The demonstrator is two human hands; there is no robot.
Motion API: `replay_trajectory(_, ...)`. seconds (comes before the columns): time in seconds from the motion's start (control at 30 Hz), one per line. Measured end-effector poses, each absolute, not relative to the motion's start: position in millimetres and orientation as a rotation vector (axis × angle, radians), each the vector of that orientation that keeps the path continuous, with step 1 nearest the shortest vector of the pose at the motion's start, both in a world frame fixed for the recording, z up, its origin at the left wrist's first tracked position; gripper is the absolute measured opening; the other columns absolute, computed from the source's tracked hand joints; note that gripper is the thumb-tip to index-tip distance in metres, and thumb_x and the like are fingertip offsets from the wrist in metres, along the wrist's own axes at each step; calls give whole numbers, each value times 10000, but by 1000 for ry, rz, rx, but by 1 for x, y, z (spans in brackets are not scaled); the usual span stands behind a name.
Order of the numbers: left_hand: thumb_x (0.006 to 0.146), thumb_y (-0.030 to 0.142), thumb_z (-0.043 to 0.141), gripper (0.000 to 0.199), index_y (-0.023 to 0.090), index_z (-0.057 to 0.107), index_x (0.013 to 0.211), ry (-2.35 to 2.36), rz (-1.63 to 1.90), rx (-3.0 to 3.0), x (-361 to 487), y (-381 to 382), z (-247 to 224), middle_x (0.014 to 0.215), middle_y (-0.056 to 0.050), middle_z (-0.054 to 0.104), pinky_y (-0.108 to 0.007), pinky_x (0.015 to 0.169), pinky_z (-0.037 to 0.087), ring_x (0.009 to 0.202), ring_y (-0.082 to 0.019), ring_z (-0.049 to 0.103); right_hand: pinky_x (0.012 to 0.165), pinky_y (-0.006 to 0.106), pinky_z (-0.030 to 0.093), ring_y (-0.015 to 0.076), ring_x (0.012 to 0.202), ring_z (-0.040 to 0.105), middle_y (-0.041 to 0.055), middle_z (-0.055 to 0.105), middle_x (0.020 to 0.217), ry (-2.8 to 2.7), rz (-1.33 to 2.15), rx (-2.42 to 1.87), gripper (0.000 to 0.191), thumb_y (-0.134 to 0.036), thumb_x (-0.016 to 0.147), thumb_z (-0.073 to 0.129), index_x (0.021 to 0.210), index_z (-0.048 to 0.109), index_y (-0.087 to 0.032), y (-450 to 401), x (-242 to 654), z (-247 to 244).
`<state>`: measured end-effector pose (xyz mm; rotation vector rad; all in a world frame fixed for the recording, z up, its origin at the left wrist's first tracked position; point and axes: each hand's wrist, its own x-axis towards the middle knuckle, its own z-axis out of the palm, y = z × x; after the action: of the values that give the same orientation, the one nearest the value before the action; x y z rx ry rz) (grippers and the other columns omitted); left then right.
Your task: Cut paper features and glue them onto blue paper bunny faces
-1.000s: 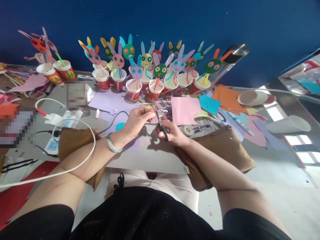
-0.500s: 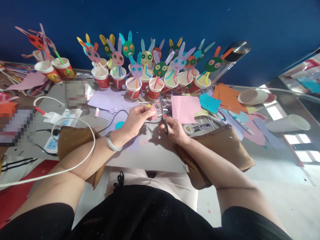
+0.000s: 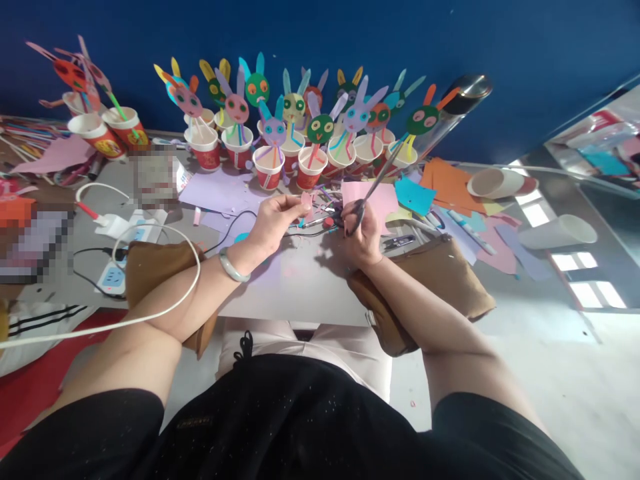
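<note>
Between thumb and fingers, my left hand point(image 3: 274, 225) pinches a small pink paper piece point(image 3: 307, 199) above the table. My right hand point(image 3: 364, 233) is closed round the handles of dark scissors point(image 3: 380, 175), whose blades point up and to the right, apart from the pink piece. Below the blades lies a pink sheet point(image 3: 383, 200). Paper scraps and thin tools are scattered on the table between and behind my hands.
Behind stand several red-and-white cups point(image 3: 311, 170) with paper rabbit heads. Purple paper point(image 3: 220, 193) lies left, orange paper point(image 3: 453, 187) right. Brown cushions point(image 3: 440, 277) lie under both forearms. A white cable point(image 3: 193, 280) loops over the left arm, near a power strip point(image 3: 113, 275).
My right hand has moved right with the scissors, away from the pink piece, and the blades now tilt to the upper right. My left hand still holds the pink piece.
</note>
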<state>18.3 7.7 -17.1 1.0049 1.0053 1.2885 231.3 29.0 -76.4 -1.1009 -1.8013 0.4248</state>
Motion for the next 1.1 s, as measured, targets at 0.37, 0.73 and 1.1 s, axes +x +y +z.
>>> replay_trajectory(0.37, 706, 116, 759, 163, 168, 606, 719, 997, 1245, 966, 15, 11, -10, 625, 32, 665, -211, 589, 461, 567, -70, 583, 1002, 580, 459, 307, 992, 649, 110, 671, 987, -1851, -239, -1291, 324, -518, 972, 481, 957, 627, -229, -37, 281, -4)
replay_trajectory(0.73, 639, 95, 806, 206, 153, 672, 783, 947, 1190, 1012, 21, 6, -17, 651, 19, 690, -217, 582, 449, 593, -90, 614, 899, 455, 501, 263, 683, 637, 65, 603, 619, -1372, -448, -1971, 237, -421, 771, 521, 630, 416, -262, -154, 384, -39)
replay_trajectory(1.1, 700, 259, 827, 197, 157, 660, 723, 1017, 950, 1052, 22, -1, -16, 648, 1, 697, -183, 524, 497, 550, -88, 621, 882, 434, 444, 298, 917, 647, 167, 727, 892, -883, -39, -2796, 248, -420, 859, 630, 797, 690, -187, -127, 465, -32)
